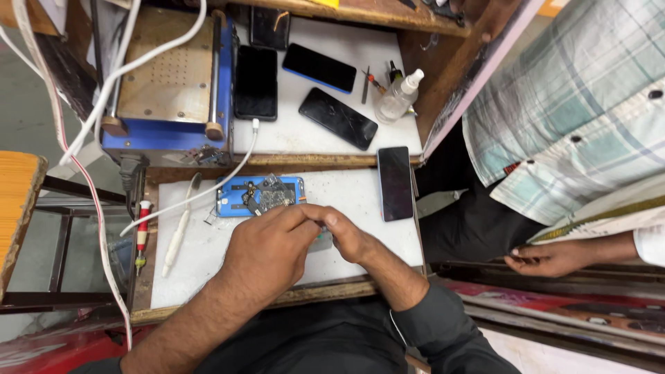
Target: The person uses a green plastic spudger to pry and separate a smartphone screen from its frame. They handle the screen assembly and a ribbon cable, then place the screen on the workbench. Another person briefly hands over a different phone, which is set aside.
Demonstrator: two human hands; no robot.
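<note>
From my seat I see the left hand (267, 249) come in from the lower left, forearm angled up over the white table (201, 260), knuckles raised and fingers curled down, its grip pressed together against the fingertips of the right hand (346, 235). Further left lie one red-handled screwdriver (141, 232) and one white cable (181, 201). Just above the left hand's knuckles sits the opened blue phone (260, 195), back off, circuit board showing; it lies close above the meeting fingertips, not inside either grip. The right hand reaches in from the lower right, dark sleeve at the forearm, thumb and forefinger pinched toward the left hand's; something small may be held between them, but the fingers hide it and I cannot tell what. I count five intact dark phones: four on the upper shelf, one black phone (395, 183) lying lengthwise at the right edge of the table, well apart from the hands. One spray bottle (398, 97) stands on the shelf. At far right, another person's hand (547, 257) rests apart.
</note>
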